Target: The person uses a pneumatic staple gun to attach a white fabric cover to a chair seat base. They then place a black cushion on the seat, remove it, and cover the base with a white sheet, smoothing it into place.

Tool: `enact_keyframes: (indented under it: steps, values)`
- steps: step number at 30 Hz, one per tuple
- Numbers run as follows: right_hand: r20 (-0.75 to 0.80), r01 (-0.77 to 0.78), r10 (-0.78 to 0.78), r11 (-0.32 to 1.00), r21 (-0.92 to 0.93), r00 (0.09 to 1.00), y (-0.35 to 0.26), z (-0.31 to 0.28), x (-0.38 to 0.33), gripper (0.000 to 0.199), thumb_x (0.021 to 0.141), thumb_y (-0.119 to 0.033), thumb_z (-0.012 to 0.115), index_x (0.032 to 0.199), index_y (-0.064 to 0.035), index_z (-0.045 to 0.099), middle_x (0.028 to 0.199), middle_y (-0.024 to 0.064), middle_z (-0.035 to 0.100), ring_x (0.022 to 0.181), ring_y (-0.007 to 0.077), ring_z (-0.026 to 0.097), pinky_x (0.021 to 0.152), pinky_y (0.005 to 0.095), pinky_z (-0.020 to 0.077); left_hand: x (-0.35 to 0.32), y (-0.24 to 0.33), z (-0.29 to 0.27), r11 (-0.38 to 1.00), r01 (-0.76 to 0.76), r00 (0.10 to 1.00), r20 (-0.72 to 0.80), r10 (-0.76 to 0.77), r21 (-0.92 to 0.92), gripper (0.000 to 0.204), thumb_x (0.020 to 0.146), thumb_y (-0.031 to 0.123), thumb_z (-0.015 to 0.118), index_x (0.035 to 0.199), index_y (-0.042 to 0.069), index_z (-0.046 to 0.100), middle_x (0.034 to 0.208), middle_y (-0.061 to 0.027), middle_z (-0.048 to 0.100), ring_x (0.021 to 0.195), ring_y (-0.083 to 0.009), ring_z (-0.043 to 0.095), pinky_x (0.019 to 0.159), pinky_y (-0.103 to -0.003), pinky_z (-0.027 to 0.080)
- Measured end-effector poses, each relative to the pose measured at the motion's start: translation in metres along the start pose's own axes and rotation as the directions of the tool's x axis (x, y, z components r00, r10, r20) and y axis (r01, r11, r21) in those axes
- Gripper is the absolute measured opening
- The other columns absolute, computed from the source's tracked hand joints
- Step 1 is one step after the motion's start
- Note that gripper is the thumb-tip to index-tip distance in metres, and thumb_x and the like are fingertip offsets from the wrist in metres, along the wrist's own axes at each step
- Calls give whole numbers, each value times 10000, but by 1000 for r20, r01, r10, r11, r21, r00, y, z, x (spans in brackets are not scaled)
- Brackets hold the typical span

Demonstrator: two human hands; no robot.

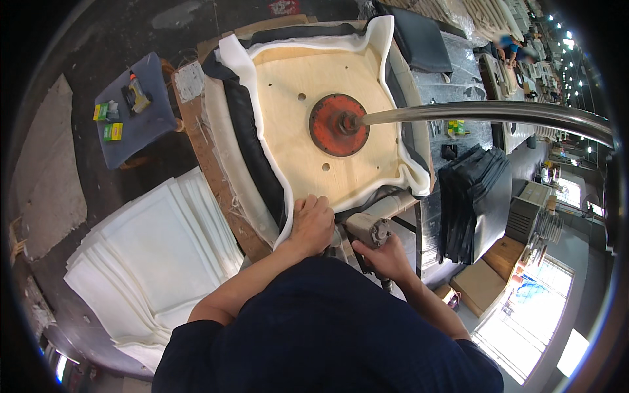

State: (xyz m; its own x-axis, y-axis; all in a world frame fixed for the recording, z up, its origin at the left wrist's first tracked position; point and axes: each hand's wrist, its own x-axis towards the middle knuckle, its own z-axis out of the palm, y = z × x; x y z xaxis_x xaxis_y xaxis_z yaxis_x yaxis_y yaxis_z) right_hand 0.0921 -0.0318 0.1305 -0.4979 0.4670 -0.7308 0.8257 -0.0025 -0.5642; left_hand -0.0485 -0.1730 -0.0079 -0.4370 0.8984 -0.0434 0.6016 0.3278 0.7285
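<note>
A square plywood board (282, 65) lies in front of me, its edges wrapped by white padding (262, 141) with a black leather-like cover (252, 141) outside it. At the board's near edge my left hand (313, 224) is closed, its fingers bent over the edge of the padding and cover. My right hand (388, 255) grips a pneumatic staple gun (369, 229) by its handle, just right of my left hand. A red round press plate (321, 124) sits on the middle of the board, joined to a curved metal bar (485, 110).
White sheets (151, 229) are stacked at the lower left. Beyond them a blue padded stool (157, 95) bears a yellow-black tool and small green boxes. Black covers (468, 203) hang stacked at right, near a plastic-covered table (452, 85). Another person (510, 49) stands far off.
</note>
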Motion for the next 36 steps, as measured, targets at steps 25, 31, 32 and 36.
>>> enact_keyframes:
  steps: [25, 31, 32, 36]
  values:
    - [35, -157, 161, 983, -96, 986, -29, 0, 16, 493, 976, -172, 883, 1395, 2, 688, 998, 58, 798, 721, 94, 671, 630, 306, 559, 2, 0, 14, 999, 4, 997, -78, -7, -40, 102, 853, 203, 808, 851, 111, 763, 1027, -71, 606, 1085, -306, 564, 954, -489, 370]
    - [21, 9, -3, 969, -247, 1000, -29, 5, 25, 499, 967, -200, 865, 1386, 5, 689, 1095, 129, 828, 1015, 198, 761, 952, 406, 601, 4, 0, 12, 1000, 18, 998, -53, -19, -12, 81, 830, 193, 808, 837, 120, 775, 997, -60, 614, 1078, -296, 570, 953, -479, 374]
    - [19, 8, -4, 968, -250, 1000, -29, 5, 26, 492, 966, -200, 865, 1377, 7, 692, 1089, 129, 828, 1015, 199, 763, 953, 407, 602, 5, 0, 12, 1000, 16, 999, -51, -16, -4, 77, 828, 192, 808, 838, 121, 777, 993, -58, 614, 1078, -294, 571, 953, -477, 374]
    - [26, -86, 88, 994, -65, 996, -15, 0, 29, 439, 962, -185, 885, 1315, 11, 713, 952, 76, 799, 762, 132, 715, 704, 338, 591, 6, 0, 12, 1000, 16, 997, -76, -17, -11, 86, 841, 199, 808, 834, 120, 772, 1000, -60, 617, 1082, -296, 571, 963, -478, 378]
